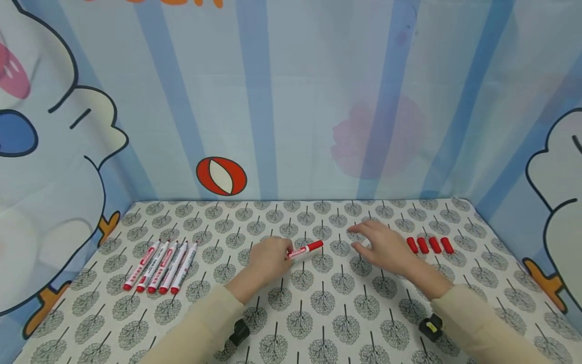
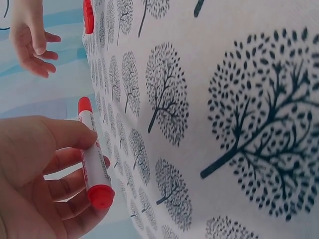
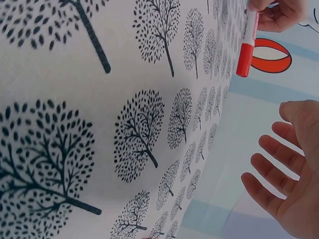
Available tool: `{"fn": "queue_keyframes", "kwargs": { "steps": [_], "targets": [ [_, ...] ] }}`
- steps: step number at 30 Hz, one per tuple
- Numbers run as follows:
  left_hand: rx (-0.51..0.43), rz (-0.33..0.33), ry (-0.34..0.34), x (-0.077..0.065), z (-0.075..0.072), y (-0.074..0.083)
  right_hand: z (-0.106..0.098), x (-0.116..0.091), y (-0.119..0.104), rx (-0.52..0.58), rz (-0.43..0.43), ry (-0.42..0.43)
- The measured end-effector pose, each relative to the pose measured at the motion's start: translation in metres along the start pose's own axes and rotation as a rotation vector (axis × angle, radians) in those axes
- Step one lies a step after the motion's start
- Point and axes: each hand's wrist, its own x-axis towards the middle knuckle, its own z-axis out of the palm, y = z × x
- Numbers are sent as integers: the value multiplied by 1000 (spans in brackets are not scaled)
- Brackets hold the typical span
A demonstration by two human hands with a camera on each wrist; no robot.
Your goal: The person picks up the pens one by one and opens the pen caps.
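Note:
A capped red-and-white marker (image 1: pixel 305 249) is pinched between the thumb and fingers of my left hand (image 1: pixel 269 258), above the middle of the table. In the left wrist view the marker (image 2: pixel 93 154) has its red cap pointing toward the other hand. My right hand (image 1: pixel 384 247) is held apart from it, fingers spread and nothing in them; the right wrist view shows the same loose right hand (image 3: pixel 294 169). Just beyond the right hand lie several red marker caps (image 1: pixel 429 245) in a row.
Several uncapped markers (image 1: pixel 160 267) lie side by side at the left of the table. A white cloth with a tree print (image 1: pixel 323 303) covers the table. Behind it hangs a blue striped backdrop (image 1: pixel 309 101) with cartoon figures.

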Motion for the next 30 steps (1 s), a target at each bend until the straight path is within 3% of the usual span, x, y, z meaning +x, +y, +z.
{"fn": "queue_keyframes", "kwargs": {
  "steps": [20, 30],
  "targets": [
    [-50, 192, 93, -8, -19, 6, 15, 8, -25, 56, -63, -34],
    [-16, 270, 132, -10, -22, 7, 20, 11, -34, 65, -110, -30]
  ]
}}
